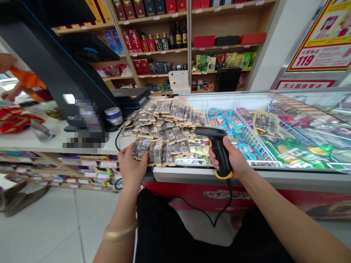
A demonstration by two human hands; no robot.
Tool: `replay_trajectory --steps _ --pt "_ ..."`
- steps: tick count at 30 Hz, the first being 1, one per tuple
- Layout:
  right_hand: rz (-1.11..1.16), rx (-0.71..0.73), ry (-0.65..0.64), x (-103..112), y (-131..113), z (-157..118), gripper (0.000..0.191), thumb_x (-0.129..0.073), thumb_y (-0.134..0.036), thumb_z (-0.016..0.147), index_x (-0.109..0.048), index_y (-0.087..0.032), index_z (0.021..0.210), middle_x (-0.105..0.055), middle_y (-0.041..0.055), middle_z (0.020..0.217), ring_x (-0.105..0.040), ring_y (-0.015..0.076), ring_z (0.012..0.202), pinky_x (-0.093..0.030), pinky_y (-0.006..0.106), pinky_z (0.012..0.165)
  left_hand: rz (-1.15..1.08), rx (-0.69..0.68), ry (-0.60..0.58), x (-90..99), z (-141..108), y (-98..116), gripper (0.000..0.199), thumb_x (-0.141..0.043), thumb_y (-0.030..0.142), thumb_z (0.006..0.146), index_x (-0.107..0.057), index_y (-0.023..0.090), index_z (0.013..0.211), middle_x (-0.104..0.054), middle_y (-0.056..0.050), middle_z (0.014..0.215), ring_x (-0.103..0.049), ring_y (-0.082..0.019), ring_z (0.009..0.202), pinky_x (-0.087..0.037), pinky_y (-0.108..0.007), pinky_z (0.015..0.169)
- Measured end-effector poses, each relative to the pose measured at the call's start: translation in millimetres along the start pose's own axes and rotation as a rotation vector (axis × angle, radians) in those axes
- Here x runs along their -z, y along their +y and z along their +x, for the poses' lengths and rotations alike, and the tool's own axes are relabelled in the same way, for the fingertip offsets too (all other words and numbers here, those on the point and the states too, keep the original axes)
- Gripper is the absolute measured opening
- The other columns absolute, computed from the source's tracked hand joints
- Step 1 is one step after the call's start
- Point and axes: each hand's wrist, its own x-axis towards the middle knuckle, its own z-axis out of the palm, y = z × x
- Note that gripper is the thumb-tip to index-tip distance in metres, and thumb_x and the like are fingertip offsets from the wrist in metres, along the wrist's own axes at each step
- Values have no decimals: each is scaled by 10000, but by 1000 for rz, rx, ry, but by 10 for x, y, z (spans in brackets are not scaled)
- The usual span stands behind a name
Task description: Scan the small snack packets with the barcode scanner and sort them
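My right hand is wrapped round the grip of a black and yellow barcode scanner. Its head points left over the front of a heap of small packets with tan edges, dark contents and barcode labels. At the near left of that heap, my left hand grips a packet between thumb and fingers; some fingertips are hidden behind it. A black cable runs down from the scanner and loops left below the counter.
The heap lies partly on a glass-topped freezer with bagged goods in wire baskets. A checkout terminal stands on the counter at left. Shelves of boxes and bottles line the back. A person in orange is at far left.
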Motion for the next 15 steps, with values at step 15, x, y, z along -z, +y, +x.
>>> replay_trajectory --steps 15 --pt "7 62 3 73 -2 -2 622 -724 -736 749 -665 -182 1026 -565 -33 633 -491 92 453 -424 198 390 -696 316 160 98 64 186 492 -701 399 780 -633 201 1225 -690 -115 1259 -692 -248 1085 -548 -426 1009"
